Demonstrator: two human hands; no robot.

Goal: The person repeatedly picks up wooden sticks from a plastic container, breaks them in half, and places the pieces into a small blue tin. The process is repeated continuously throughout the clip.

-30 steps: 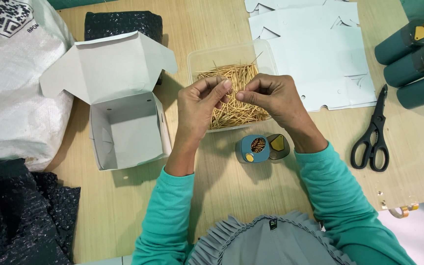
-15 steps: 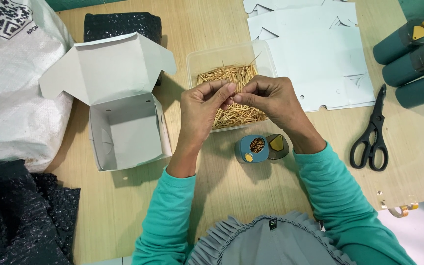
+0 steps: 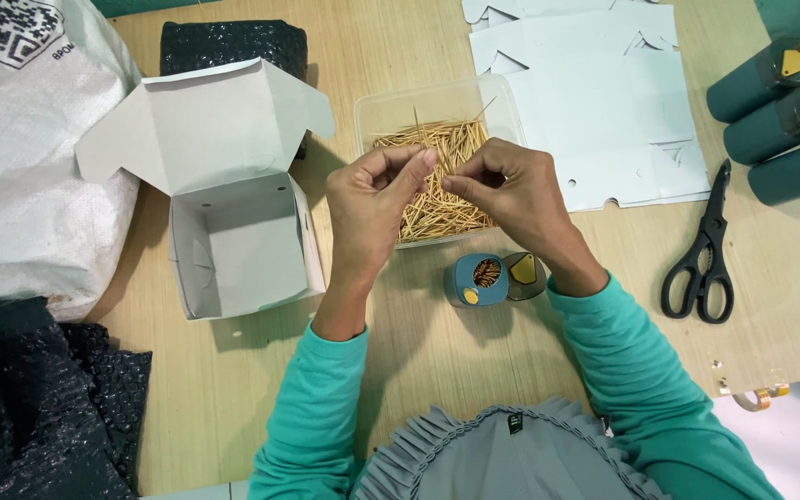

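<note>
The toothpicks [image 3: 437, 181] lie in a loose heap in a clear plastic tray [image 3: 502, 102] at the middle of the table [image 3: 418, 370], and both hands hover right over that heap. The left hand [image 3: 372, 199] is closed in a pinch, fingers and thumb drawn together over the sticks; the right hand [image 3: 511, 190] pinches likewise, its fingertips almost meeting those of the left. A few sticks seem caught between them, though they are too thin for me to count or be sure of.

These look like light, stiff slivers of wood, pointed at the ends. I would judge them easy to lift but fiddly: they slide over one another, scatter if dropped, and snap if bent. Best taken as a small bundle by the middle, squeezed gently so that they line up.

Just in front of the tray, toward the person, stands a small teal dispenser [image 3: 479, 280] with its cap [image 3: 525, 273] flipped open beside it. Left of the tray sits an open white cardboard box [image 3: 233, 245], flaps up. Right of the tray lie flat white box blanks [image 3: 604, 102], then black scissors [image 3: 701, 250], and beyond them three more teal dispensers [image 3: 780, 111] on their sides. Far left of the tray are a white woven sack [image 3: 20, 157] and black bubble wrap [image 3: 20, 407].
</note>
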